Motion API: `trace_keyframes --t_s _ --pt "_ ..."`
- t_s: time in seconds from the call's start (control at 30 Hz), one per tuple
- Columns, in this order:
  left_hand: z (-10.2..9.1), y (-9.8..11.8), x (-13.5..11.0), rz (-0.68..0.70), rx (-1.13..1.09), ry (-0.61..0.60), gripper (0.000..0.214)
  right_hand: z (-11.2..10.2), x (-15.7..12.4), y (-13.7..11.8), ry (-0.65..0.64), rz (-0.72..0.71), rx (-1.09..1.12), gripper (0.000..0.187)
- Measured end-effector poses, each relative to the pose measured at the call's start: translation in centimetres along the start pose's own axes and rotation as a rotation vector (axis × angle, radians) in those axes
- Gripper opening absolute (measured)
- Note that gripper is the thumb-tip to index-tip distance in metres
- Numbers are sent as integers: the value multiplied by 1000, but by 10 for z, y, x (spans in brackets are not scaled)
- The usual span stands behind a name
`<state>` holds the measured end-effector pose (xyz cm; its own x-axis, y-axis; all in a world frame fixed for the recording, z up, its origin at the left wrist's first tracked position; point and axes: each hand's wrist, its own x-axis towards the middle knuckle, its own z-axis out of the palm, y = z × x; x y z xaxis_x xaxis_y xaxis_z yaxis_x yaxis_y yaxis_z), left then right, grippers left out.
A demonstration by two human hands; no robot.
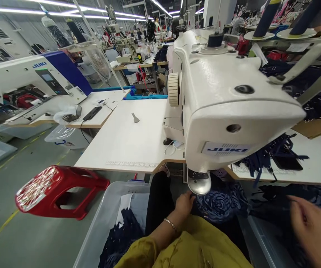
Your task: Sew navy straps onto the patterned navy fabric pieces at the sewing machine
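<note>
A white JUKI sewing machine (227, 100) fills the middle of the view, its head hanging over the table's cut-out. My left hand (184, 204), a bangle on the wrist, reaches under the machine head and touches dark blue patterned fabric (219, 203) on my lap; its fingers are curled into the cloth. My right hand (312, 227) is at the lower right, blurred, above more dark fabric; its fingers are not clear. A yellow sleeve covers my left arm.
A white table (132, 137) spreads left of the machine. A clear bin (104, 219) with dark cloth pieces stands below left, a tipped red plastic stool (57, 191) beside it. Dark strips and a phone (287, 163) lie at right. Other machines stand behind.
</note>
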<state>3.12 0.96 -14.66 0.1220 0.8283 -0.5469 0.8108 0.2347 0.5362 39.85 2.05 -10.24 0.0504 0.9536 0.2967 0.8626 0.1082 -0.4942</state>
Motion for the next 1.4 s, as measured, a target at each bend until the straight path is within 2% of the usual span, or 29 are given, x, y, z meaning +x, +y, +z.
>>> trace_keyframes --t_s 0.1,0.13,0.2,0.23,0.3,0.4,0.5,0.6,0.67,0.73,0.83,0.9,1.0,1.07,1.13,1.17,1.23,1.3,1.33,1.37,1.4 --pt "-25 17 -13 102 22 37 30 38 -6 -76 -137 -246 146 28" --pt "-32 23 -20 157 22 25 27 49 -7 -101 -219 -315 177 28" --pt "-47 34 -39 267 22 -11 19 64 -8 -145 -439 -447 250 44" --pt "-55 37 -50 308 26 -20 16 65 -6 -162 -539 -482 279 43" --pt "-73 39 -72 354 43 -9 13 56 3 -182 -759 -510 296 28" --pt "-102 31 -101 380 64 33 19 23 24 -185 -897 -458 306 28" --pt "-123 25 -123 348 -55 57 20 -13 42 -179 -922 -398 368 22" --pt "-130 28 -137 281 -491 -3 18 -29 44 -187 -944 -363 366 23" --pt "-130 36 -142 311 -776 1 20 -27 37 -200 -919 -348 395 23" --pt "-128 44 -145 384 -915 31 24 -18 28 -212 -886 -349 448 23" --pt "-126 56 -147 450 -942 34 24 -5 16 -222 -877 -366 547 27" --pt "-126 63 -146 463 -960 43 25 1 13 -223 -831 -327 635 29" --pt "-125 70 -142 412 -1007 54 29 3 15 -221 -681 -167 699 26" --pt "-123 71 -136 349 -988 77 30 2 21 -221 -573 -90 651 26" --pt "-121 70 -129 304 -862 199 26 3 30 -223 -513 -72 564 31" --pt "-119 68 -126 302 -741 319 22 4 34 -223 -505 -79 526 33" --pt "-117 64 -120 365 -387 670 17 8 44 -226 -513 -98 478 36" --pt "-114 62 -115 513 25 1010 17 14 52 -227 -527 -125 471 36" --pt "-113 61 -114 611 207 1095 20 17 55 -228 -532 -136 477 36" --pt "-112 60 -112 707 358 1112 23 20 58 -228 -545 -148 483 35" --pt "-111 60 -111 782 474 1073 25 23 61 -227 -558 -159 492 34"
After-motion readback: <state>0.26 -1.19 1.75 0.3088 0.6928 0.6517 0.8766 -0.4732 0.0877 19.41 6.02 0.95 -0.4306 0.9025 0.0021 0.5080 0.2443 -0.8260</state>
